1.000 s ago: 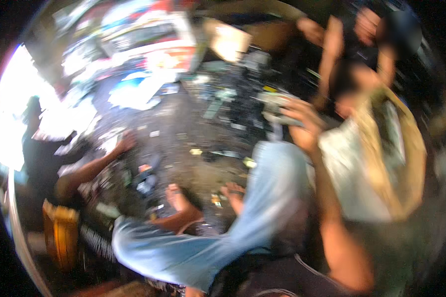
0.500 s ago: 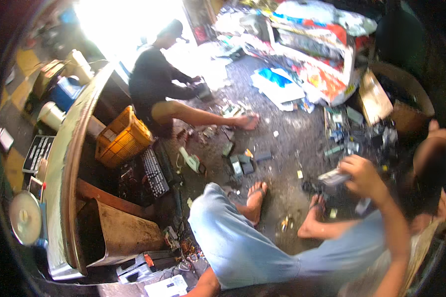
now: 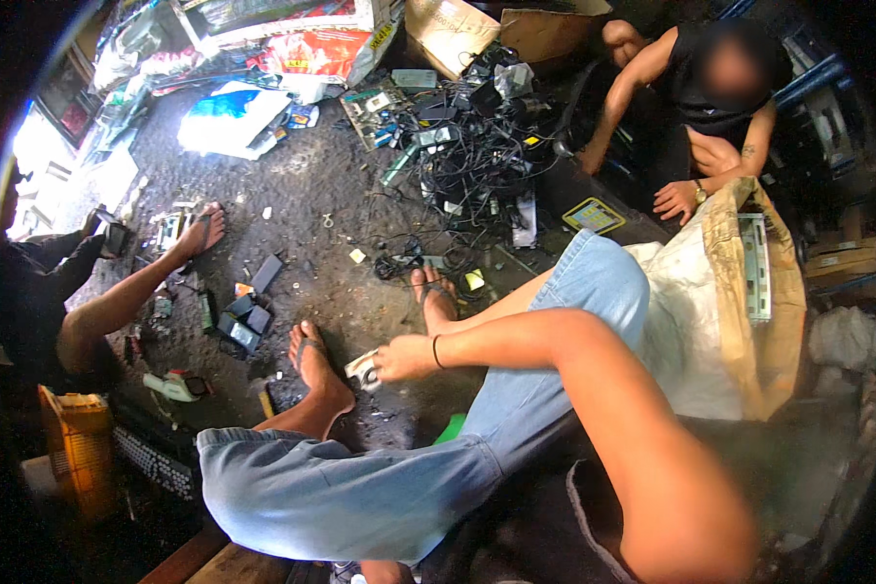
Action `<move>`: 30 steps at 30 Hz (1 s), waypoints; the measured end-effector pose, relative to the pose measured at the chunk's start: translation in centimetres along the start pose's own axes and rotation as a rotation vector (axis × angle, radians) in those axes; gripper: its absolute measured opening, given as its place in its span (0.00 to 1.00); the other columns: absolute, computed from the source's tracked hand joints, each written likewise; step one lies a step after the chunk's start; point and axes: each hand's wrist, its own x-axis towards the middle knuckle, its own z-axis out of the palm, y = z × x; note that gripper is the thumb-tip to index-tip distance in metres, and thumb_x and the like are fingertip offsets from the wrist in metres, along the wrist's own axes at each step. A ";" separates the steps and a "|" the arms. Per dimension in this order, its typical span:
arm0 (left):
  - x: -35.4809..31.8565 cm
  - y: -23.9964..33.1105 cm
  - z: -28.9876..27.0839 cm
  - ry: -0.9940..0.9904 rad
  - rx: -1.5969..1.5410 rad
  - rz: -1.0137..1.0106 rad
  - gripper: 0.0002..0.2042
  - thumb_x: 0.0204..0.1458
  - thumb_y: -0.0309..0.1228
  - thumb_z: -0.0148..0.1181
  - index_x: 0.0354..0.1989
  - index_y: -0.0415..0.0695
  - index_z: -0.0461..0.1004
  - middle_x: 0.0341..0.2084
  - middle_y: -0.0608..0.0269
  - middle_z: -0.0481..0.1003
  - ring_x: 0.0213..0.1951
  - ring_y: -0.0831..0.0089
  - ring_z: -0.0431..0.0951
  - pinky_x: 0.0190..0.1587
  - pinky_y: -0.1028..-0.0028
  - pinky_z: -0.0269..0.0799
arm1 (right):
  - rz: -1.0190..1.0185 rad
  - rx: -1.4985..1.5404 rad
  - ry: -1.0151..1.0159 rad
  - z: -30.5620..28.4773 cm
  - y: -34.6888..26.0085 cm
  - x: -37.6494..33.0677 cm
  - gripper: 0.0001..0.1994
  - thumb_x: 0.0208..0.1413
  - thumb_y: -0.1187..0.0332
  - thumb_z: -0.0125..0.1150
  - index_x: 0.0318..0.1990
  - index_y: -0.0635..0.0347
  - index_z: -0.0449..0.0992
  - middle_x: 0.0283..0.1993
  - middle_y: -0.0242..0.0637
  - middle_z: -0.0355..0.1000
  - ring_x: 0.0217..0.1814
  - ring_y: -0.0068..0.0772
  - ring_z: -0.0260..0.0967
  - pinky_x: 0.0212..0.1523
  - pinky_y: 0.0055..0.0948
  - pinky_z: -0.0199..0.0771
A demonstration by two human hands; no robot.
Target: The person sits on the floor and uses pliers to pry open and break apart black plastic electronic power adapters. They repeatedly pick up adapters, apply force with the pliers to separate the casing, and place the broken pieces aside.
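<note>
My right hand (image 3: 406,358), with a dark band at the wrist, reaches down to the gritty floor between my two sandalled feet (image 3: 316,362). Its fingers close on a small silver-white device (image 3: 362,371) that lies at floor level beside my left foot. My forearm crosses over my knees in blue denim shorts (image 3: 594,292). My left hand does not show anywhere in the picture.
A tangle of black cables and circuit boards (image 3: 477,146) lies ahead. A large white sack (image 3: 696,341) stands at my right. One person (image 3: 711,107) sits beyond it, another (image 3: 49,302) at the left by small dark parts (image 3: 245,319). A yellow crate (image 3: 76,450) is at lower left.
The view has swung back toward the cable pile. My right hand, earlier raised at knee height with a small device, has come down to the floor between my feet.
</note>
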 end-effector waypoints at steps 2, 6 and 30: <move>2.5 -2.2 0.4 0.055 0.035 0.033 0.22 0.73 0.46 0.32 0.53 0.45 0.71 0.54 0.48 0.73 0.62 0.53 0.69 0.65 0.58 0.61 | -0.113 0.118 -0.074 1.3 0.2 -1.3 0.08 0.56 0.60 0.62 0.39 0.50 0.81 0.46 0.41 0.78 0.46 0.48 0.81 0.42 0.50 0.83; 1.6 -2.9 -0.6 0.144 0.074 0.069 0.22 0.73 0.45 0.34 0.56 0.43 0.71 0.55 0.51 0.74 0.60 0.53 0.71 0.64 0.58 0.63 | 0.435 -0.100 -0.390 -5.7 4.2 -3.1 0.15 0.48 0.55 0.68 0.41 0.49 0.86 0.50 0.45 0.81 0.50 0.58 0.80 0.47 0.54 0.82; 3.0 -2.1 -1.5 0.074 -0.058 -0.234 0.28 0.73 0.48 0.34 0.67 0.38 0.67 0.70 0.51 0.66 0.73 0.55 0.61 0.75 0.61 0.52 | 1.753 0.075 0.307 -6.7 27.5 -4.4 0.25 0.46 0.59 0.71 0.51 0.60 0.74 0.48 0.52 0.80 0.52 0.53 0.81 0.51 0.48 0.83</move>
